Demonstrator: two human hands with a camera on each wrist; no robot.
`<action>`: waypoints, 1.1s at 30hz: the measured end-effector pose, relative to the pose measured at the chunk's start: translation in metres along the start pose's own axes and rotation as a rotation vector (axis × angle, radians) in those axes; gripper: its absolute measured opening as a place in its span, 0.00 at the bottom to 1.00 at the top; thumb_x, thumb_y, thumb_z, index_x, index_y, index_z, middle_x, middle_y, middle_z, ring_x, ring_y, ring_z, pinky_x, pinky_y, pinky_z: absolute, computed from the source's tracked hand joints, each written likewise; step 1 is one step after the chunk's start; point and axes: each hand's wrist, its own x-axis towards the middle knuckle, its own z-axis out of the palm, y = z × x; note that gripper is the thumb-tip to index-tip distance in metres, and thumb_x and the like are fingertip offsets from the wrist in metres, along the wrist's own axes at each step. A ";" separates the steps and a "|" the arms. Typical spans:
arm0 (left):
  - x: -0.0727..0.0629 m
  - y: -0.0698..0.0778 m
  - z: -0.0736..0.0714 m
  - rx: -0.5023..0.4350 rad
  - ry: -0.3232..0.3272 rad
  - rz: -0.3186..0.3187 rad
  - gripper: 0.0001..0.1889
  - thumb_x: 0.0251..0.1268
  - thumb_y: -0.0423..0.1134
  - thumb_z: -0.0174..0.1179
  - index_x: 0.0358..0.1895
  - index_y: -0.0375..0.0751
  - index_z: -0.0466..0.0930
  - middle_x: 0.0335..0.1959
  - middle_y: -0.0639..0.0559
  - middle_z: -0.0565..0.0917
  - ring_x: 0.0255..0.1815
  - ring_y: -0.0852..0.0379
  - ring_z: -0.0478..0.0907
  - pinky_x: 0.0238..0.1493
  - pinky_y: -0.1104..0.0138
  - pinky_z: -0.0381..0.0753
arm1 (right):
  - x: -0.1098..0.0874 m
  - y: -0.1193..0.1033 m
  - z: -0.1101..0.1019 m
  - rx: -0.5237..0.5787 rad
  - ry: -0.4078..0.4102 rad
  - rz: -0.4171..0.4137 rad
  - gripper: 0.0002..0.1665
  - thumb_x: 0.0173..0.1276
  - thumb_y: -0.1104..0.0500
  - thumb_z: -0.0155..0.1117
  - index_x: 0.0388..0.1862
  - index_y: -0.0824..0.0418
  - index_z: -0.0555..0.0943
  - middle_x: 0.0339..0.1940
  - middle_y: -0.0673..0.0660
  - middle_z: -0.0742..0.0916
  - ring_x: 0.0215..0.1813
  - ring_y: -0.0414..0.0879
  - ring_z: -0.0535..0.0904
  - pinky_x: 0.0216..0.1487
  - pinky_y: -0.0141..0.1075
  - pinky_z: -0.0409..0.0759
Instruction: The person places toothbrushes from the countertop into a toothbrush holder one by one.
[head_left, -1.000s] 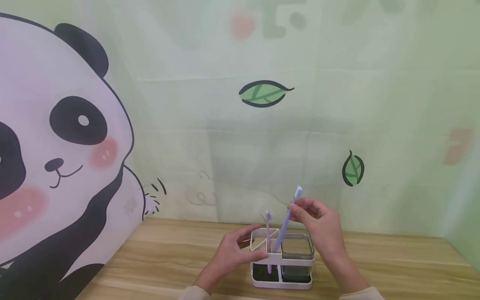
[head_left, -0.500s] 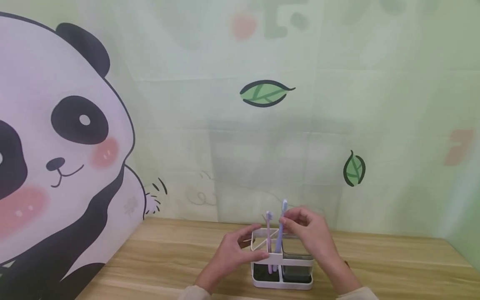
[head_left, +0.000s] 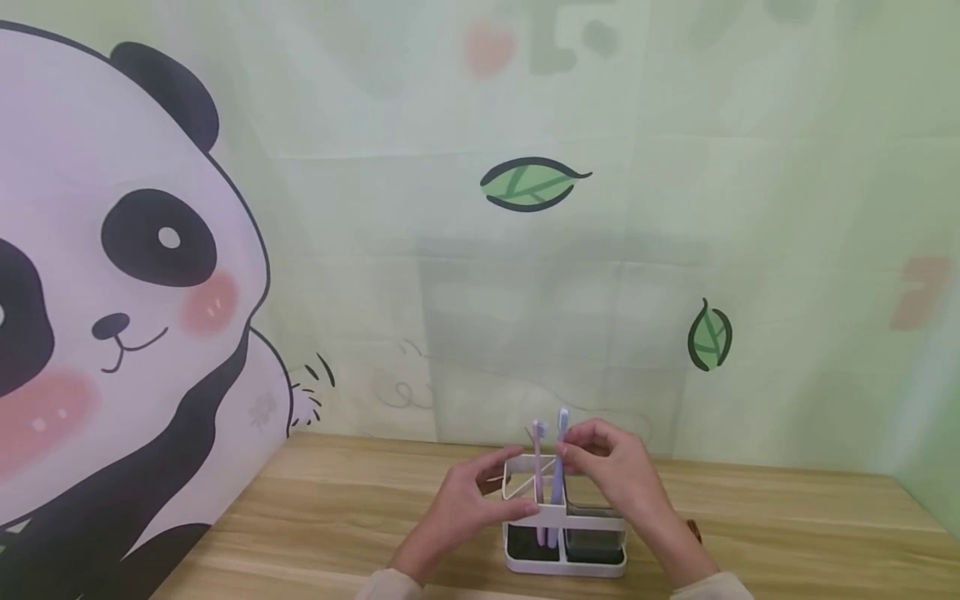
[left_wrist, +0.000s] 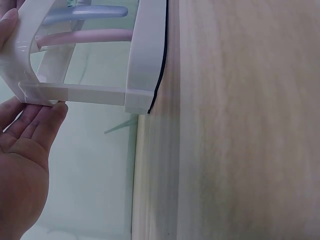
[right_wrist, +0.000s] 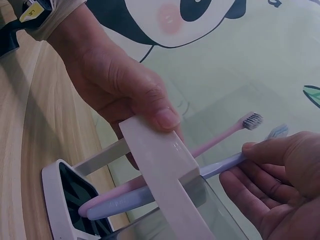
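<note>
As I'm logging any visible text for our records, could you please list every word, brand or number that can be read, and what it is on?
No text can be read with certainty.
Yellow label on the dark strap: characters too small and blurred.
Blue toothbrush: faint marks on the handle, too blurred to read.
Backdrop: faded shapes near the top, not legible as letters.

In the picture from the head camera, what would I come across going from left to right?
The printed panda → the person's left hand → the pink toothbrush → the blue toothbrush → the person's right hand → the lower printed leaf → the faded red mark.
</note>
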 end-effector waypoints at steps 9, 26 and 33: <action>-0.001 0.002 -0.001 0.027 0.001 -0.020 0.38 0.60 0.44 0.81 0.72 0.37 0.78 0.66 0.41 0.83 0.65 0.38 0.81 0.66 0.53 0.82 | 0.001 0.003 0.001 -0.047 -0.003 0.008 0.08 0.70 0.67 0.74 0.45 0.67 0.85 0.41 0.56 0.90 0.45 0.51 0.88 0.48 0.42 0.91; -0.002 0.005 0.001 -0.005 0.010 -0.011 0.36 0.60 0.39 0.81 0.72 0.37 0.78 0.65 0.39 0.83 0.64 0.34 0.81 0.66 0.48 0.81 | 0.002 0.006 0.002 -0.048 -0.011 0.018 0.09 0.70 0.68 0.75 0.45 0.69 0.84 0.41 0.56 0.90 0.45 0.52 0.88 0.47 0.42 0.91; -0.001 0.005 0.000 0.003 0.008 -0.007 0.36 0.60 0.40 0.81 0.72 0.37 0.78 0.65 0.39 0.83 0.65 0.35 0.81 0.66 0.52 0.82 | 0.003 0.006 0.002 -0.047 -0.013 0.022 0.09 0.71 0.68 0.74 0.46 0.69 0.84 0.41 0.57 0.90 0.45 0.52 0.88 0.49 0.45 0.91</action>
